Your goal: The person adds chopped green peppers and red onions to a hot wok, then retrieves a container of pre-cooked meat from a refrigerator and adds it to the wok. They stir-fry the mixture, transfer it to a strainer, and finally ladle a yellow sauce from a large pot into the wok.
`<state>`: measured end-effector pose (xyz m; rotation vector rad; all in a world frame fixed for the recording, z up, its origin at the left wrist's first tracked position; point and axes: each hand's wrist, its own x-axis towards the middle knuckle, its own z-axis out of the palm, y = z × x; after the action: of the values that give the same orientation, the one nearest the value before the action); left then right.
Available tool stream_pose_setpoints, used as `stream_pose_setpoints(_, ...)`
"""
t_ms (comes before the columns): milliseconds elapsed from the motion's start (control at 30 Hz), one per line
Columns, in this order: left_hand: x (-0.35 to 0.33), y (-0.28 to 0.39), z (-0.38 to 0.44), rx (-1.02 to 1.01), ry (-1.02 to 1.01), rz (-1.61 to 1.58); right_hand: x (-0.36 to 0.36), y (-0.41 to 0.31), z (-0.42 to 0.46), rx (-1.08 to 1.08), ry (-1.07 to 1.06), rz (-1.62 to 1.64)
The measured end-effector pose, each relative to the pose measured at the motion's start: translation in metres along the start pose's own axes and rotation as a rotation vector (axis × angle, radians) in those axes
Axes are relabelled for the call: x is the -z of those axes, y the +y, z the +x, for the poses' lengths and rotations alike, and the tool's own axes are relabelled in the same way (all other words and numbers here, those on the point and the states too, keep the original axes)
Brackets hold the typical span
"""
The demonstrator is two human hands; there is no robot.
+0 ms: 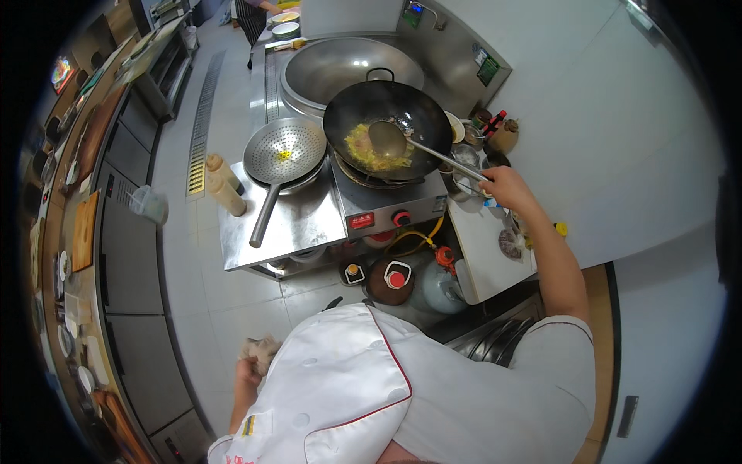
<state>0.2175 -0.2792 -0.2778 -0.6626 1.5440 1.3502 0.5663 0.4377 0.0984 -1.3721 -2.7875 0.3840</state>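
Observation:
My right hand (505, 187) grips the steel handle of a wok ladle (387, 140). The ladle's bowl lies in the black wok (429, 110), among yellow-green chopped food (362, 148) with some paler pink bits. The wok sits tilted on a gas burner stove (377, 206), with its loop handle at the far side. Down at my left side, my left hand (249, 371) holds a crumpled beige cloth (262, 351), well away from the stove. Left of the wok, a perforated strainer (285, 148) with yellow scraps in it rests over a bowl, its handle pointing towards me.
A large steel wok basin (353, 61) is behind the stove. Two squeeze bottles (227, 194) stand at the counter's left edge. Seasoning containers (465, 155) crowd the right. Below are a gas cylinder (440, 290) and a jug (389, 284). Another person (251, 20) stands at the far end.

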Motion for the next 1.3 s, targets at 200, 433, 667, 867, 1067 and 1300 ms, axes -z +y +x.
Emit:
stream_pose_setpoints(200, 0.004, 0.007, 0.001, -0.038, -0.173, 0.096, -0.036, -0.017, 0.027, 0.042, 0.074, -0.020)
stream_pose_setpoints(433, -0.004, 0.013, 0.019, -0.112, -0.094, -0.057, 0.009, 0.005, 0.030, -0.045, 0.037, -0.166)
stream_pose_setpoints(667, 0.012, 0.004, 0.052, 0.046, -0.216, -0.230, -0.038, -0.026, 0.047, 0.039, 0.049, 0.001)
stream_pose_setpoints(867, -0.002, 0.010, 0.041, -0.039, -0.220, -0.305, -0.003, -0.007, 0.021, -0.038, 0.049, -0.122)
stream_pose_setpoints(1067, 0.007, 0.006, 0.062, 0.077, -0.201, -0.311, -0.044, -0.037, 0.035, 0.013, 0.127, -0.079)
stream_pose_setpoints(1300, 0.008, 0.005, 0.053, -0.035, -0.220, -0.242, 0.009, -0.053, -0.025, -0.010, 0.122, -0.121)
